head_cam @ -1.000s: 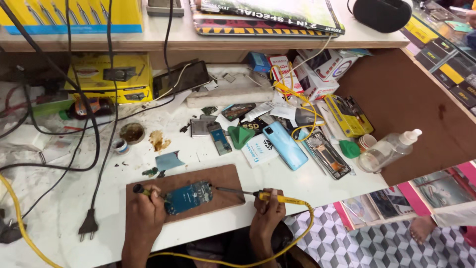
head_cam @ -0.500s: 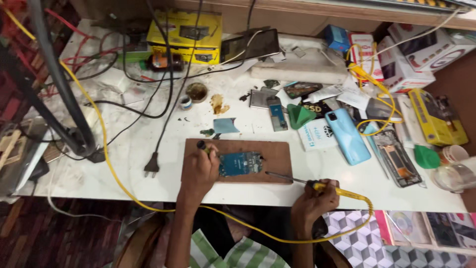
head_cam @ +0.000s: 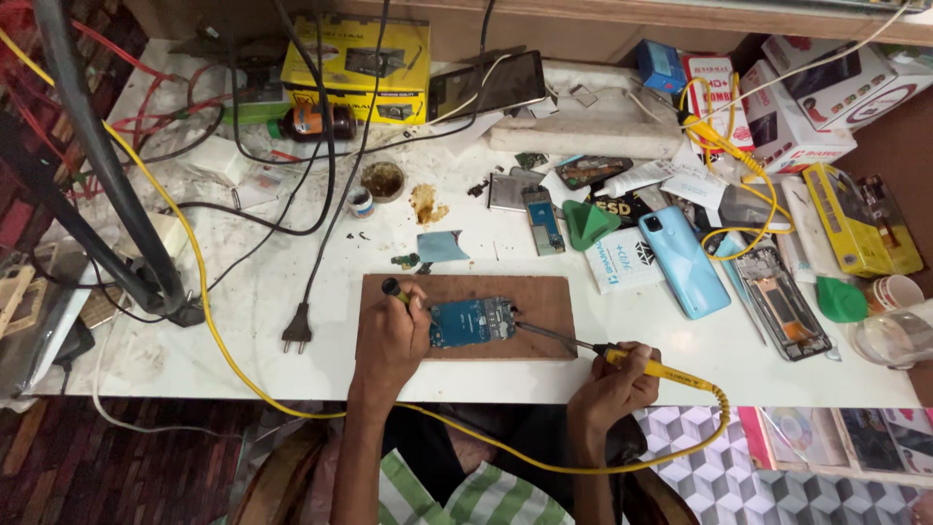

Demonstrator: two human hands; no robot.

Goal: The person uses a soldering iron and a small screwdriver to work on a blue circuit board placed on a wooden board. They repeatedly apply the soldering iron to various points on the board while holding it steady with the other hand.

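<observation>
A blue circuit board [head_cam: 471,321] lies on a brown wooden board [head_cam: 544,297] near the front edge of the white bench [head_cam: 680,355]. My right hand [head_cam: 614,387] grips a yellow-handled soldering iron [head_cam: 641,365]; its metal tip reaches left and touches the circuit board's right edge. My left hand [head_cam: 394,335] rests on the wooden board at the circuit board's left side, pinching a thin dark tool [head_cam: 397,289] with a yellow-green end. A yellow cable [head_cam: 209,282] runs from the iron under the bench edge and away to the left.
A light-blue phone [head_cam: 682,260], a bare phone frame [head_cam: 785,304], a green pick [head_cam: 586,224], small parts and a flux tin [head_cam: 383,179] lie behind the board. Boxes and a yellow case [head_cam: 355,66] line the back. A black plug [head_cam: 297,329] lies left.
The view has swung left and pulled closer, so more of the bench's left side shows. Both hands keep their hold; the iron tip stays at the circuit board's right edge.
</observation>
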